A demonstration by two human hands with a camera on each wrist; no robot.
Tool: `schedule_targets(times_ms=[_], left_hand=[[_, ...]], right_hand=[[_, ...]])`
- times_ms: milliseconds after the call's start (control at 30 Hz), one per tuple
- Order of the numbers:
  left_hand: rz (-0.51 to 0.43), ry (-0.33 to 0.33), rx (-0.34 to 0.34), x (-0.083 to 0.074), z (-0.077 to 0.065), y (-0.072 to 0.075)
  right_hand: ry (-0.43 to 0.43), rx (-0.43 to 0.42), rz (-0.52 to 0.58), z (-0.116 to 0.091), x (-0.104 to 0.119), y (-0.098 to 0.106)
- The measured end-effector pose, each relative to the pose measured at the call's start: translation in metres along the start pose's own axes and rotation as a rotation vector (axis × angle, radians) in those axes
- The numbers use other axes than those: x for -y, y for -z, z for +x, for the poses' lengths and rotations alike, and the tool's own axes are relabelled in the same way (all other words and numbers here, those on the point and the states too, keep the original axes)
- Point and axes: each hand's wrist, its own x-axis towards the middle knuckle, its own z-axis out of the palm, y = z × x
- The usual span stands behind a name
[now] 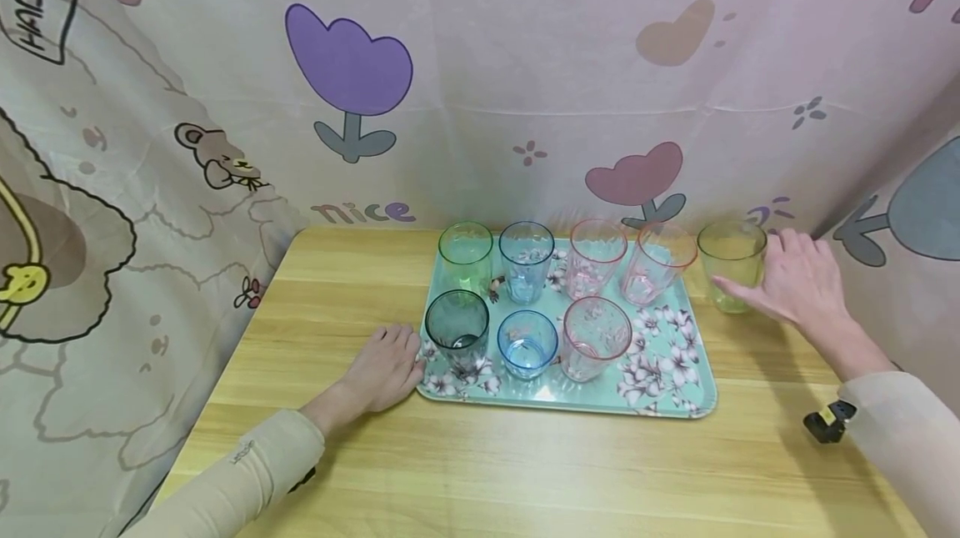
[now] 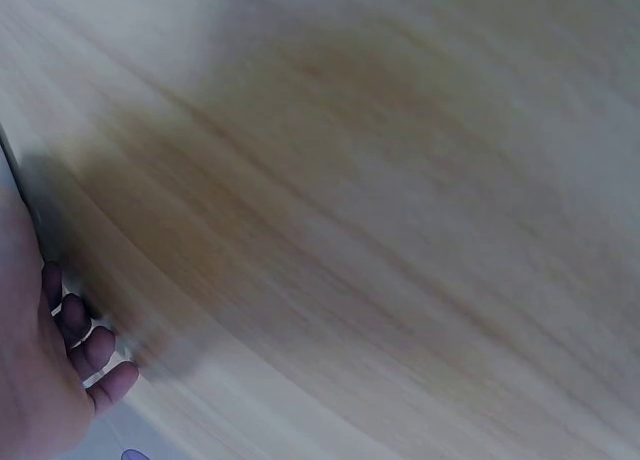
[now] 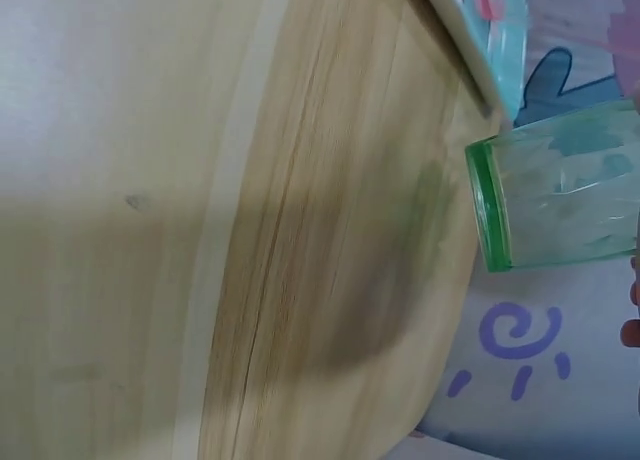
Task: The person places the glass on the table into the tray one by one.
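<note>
Right hand [image 1: 798, 284] wraps loosely round yellow-green cup [image 1: 731, 264], beside tray [image 1: 675, 392]; close fingers low, lift straight. Left hand [image 1: 384, 364] flat, steadying tray edge.

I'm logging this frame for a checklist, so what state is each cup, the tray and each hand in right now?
Yellow-green cup: upright, empty, on the table right of the tray, right hand's fingers on it.
Seven cups on the tray: upright, empty.
Tray: flat on the table, one place bare.
Left hand: relaxed, at the tray's left edge.
Right hand: fingers on the yellow-green cup; grip unclear.
</note>
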Motion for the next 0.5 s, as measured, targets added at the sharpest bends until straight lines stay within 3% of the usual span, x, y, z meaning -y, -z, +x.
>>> schedule_targets(times_ms=[167, 367, 500], left_hand=[[0.012, -0.008, -0.034, 0.000, -0.001, -0.002], [0.010, -0.002, -0.011, 0.001, 0.000, -0.002], [0.009, 0.001, -0.003, 0.000, 0.000, -0.002]], right_hand=[[0.043, -0.045, -0.014, -0.006, 0.005, 0.006], [0.080, -0.096, -0.021, -0.015, 0.006, 0.007], [0.074, -0.083, -0.032, -0.022, 0.005, 0.008]])
